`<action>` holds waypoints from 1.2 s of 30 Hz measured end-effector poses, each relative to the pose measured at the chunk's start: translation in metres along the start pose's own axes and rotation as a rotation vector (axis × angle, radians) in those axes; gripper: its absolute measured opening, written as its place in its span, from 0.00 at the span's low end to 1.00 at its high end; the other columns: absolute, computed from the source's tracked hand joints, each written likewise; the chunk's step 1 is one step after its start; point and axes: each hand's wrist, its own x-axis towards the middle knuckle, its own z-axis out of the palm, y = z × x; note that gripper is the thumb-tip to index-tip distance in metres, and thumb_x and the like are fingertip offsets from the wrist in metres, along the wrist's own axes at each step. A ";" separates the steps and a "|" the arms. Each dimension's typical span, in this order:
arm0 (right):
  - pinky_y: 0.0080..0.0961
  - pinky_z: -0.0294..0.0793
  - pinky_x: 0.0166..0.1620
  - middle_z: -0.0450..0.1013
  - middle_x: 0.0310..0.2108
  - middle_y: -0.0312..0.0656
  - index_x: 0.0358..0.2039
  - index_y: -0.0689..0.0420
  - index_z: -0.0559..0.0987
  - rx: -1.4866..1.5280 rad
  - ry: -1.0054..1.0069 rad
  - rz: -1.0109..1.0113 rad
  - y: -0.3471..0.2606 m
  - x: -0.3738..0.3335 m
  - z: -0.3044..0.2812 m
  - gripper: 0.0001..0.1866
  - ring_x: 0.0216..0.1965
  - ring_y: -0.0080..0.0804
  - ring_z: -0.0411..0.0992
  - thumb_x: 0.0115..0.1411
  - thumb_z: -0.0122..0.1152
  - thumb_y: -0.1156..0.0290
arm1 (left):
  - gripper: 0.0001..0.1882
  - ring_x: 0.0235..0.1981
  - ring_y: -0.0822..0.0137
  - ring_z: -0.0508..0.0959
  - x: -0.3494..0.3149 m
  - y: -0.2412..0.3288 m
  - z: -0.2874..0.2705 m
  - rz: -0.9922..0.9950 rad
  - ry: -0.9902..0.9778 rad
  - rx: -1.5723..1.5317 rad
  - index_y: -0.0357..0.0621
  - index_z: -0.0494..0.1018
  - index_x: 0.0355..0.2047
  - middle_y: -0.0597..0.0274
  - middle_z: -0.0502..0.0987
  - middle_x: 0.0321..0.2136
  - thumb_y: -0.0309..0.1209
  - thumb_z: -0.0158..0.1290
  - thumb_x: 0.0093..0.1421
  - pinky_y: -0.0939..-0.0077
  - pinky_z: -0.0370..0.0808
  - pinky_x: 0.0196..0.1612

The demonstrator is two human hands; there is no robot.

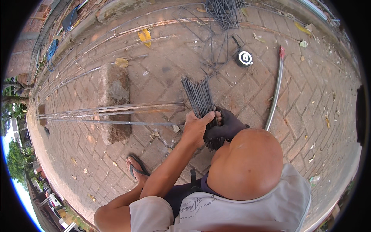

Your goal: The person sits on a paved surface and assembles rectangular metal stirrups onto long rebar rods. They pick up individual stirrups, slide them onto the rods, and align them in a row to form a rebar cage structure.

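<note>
A tight bundle of thin dark steel rods (199, 92) stands at a slant in front of me, its uneven ends fanning out at the top. My bare left hand (199, 125) is closed around the bundle's left side, thumb laid across the front. On the right, my right hand (230, 125), in a black glove, grips the same bundle at about the same height. The bundle's lower part is partly hidden behind the hands and my body. My left foot, in a black flip-flop (138, 166), rests on the paving to the left.
Long steel bars (143, 113) lie across a rough concrete block (114, 81) at left. Bent steel rod frames (224, 13) are piled at the far side. A round tape measure (244, 58) and a metal pipe (275, 91) with a red end lie on the brick paving (309, 96).
</note>
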 end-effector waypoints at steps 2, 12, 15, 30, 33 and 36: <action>0.23 0.76 0.47 0.80 0.42 0.35 0.57 0.59 0.76 -0.163 -0.024 -0.100 -0.002 0.000 -0.007 0.30 0.43 0.17 0.76 0.54 0.76 0.70 | 0.12 0.37 0.59 0.86 -0.007 0.007 -0.001 0.012 0.035 -0.014 0.29 0.75 0.44 0.49 0.83 0.35 0.20 0.63 0.62 0.66 0.88 0.36; 0.36 0.75 0.55 0.77 0.24 0.47 0.36 0.59 0.83 -0.623 0.315 -0.823 0.010 0.060 -0.032 0.05 0.27 0.39 0.76 0.58 0.67 0.77 | 0.12 0.30 0.64 0.85 -0.037 0.056 -0.009 -0.010 -0.124 0.223 0.32 0.78 0.42 0.54 0.84 0.31 0.22 0.67 0.60 0.69 0.85 0.35; 0.35 0.75 0.55 0.78 0.25 0.43 0.38 0.60 0.82 -0.535 0.336 -0.768 0.018 0.063 -0.026 0.06 0.29 0.31 0.76 0.60 0.66 0.76 | 0.11 0.29 0.64 0.84 -0.039 0.058 -0.015 0.016 -0.109 0.317 0.32 0.77 0.40 0.54 0.83 0.30 0.21 0.67 0.60 0.70 0.85 0.35; 0.36 0.77 0.54 0.82 0.39 0.46 0.51 0.60 0.81 -0.591 0.652 -0.535 0.030 0.055 0.003 0.18 0.41 0.35 0.80 0.59 0.70 0.73 | 0.11 0.35 0.61 0.86 -0.011 0.050 -0.013 -0.083 0.077 -0.020 0.33 0.74 0.46 0.50 0.83 0.37 0.21 0.61 0.65 0.65 0.88 0.37; 0.48 0.75 0.57 0.79 0.48 0.56 0.49 0.58 0.82 -0.839 0.431 -0.660 0.013 0.046 0.006 0.22 0.48 0.54 0.79 0.53 0.72 0.71 | 0.12 0.37 0.61 0.86 -0.022 0.050 -0.018 -0.081 0.049 -0.032 0.33 0.74 0.47 0.51 0.84 0.38 0.22 0.61 0.65 0.64 0.88 0.38; 0.47 0.76 0.56 0.72 0.59 0.59 0.50 0.55 0.82 -1.051 0.466 -0.639 -0.003 0.050 0.012 0.27 0.52 0.58 0.77 0.48 0.75 0.64 | 0.14 0.38 0.61 0.86 -0.027 0.057 -0.026 -0.127 0.042 0.003 0.33 0.73 0.49 0.51 0.83 0.39 0.22 0.62 0.65 0.63 0.88 0.40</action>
